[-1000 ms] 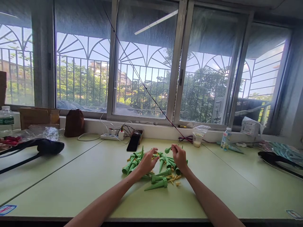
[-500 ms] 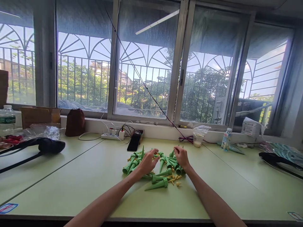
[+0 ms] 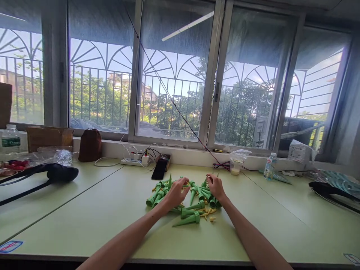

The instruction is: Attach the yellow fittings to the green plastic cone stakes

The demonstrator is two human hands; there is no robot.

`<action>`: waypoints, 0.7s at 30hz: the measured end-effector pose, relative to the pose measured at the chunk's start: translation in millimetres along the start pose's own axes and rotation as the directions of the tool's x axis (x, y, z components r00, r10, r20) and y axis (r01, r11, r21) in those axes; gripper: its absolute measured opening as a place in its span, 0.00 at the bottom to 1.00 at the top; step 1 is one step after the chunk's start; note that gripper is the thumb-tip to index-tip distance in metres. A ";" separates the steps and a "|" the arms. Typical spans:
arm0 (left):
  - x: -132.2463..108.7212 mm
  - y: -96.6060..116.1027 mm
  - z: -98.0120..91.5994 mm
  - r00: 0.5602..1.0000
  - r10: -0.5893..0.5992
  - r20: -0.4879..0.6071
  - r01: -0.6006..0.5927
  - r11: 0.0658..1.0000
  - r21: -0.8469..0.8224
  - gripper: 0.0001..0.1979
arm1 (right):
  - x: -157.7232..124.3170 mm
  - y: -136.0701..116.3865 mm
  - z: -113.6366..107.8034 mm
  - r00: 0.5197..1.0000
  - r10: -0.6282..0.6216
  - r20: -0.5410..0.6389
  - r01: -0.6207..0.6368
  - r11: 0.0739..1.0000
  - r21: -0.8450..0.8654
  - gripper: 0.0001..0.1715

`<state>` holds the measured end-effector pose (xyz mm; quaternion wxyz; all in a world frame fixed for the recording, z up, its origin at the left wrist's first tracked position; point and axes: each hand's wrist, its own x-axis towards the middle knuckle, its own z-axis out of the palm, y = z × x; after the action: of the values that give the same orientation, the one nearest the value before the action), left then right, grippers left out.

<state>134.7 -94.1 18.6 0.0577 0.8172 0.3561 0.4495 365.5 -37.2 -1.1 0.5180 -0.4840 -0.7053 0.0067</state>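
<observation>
Several green plastic cones with ribbed caps (image 3: 191,219) lie in a loose pile on the pale green table (image 3: 112,228). Small yellow pieces (image 3: 212,219) are scattered among and in front of them. Over the left part of the pile is my left hand (image 3: 177,192), its fingers apart and curved, with nothing visible between them. My right hand (image 3: 215,186) is at the pile's right side, thumb and fingers pressed together beside an upright green cone (image 3: 204,183); what they pinch is too small to make out.
Behind the pile lie a black phone (image 3: 159,168) and a power strip (image 3: 131,162). A plastic cup (image 3: 235,167) and a bottle (image 3: 269,166) stand back right. Black straps (image 3: 60,173) and a brown pouch (image 3: 90,145) are on the left.
</observation>
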 end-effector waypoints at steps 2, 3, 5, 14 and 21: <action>0.0 0.4 -0.2 1.000 0.000 0.004 0.000 1.000 0.000 0.09 | 0.1 0.0 0.5 1.000 0.012 0.006 -0.012 1.000 0.013 0.20; -0.1 0.7 -0.3 1.000 0.002 0.007 -0.002 1.000 0.001 0.09 | 0.1 -0.1 0.7 1.000 0.017 0.012 -0.017 1.000 0.021 0.20; -0.2 1.2 -0.7 1.000 0.009 0.012 -0.009 1.000 0.005 0.09 | -0.1 -0.6 0.9 0.999 0.026 0.023 -0.026 0.999 0.034 0.20; -0.3 2.3 -1.2 1.000 0.009 0.019 -0.009 1.000 0.018 0.08 | -0.9 -3.4 1.1 0.997 0.052 0.050 -0.056 0.995 0.083 0.21; -0.3 2.5 -1.0 1.000 0.015 0.021 -0.016 0.999 0.046 0.07 | -1.2 -7.2 0.5 0.997 0.065 0.040 -0.068 0.994 0.086 0.22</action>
<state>135.1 -96.4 20.1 0.0391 0.8256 0.3596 0.4331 360.3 -41.6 1.4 0.5249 -0.4840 -0.6973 0.0637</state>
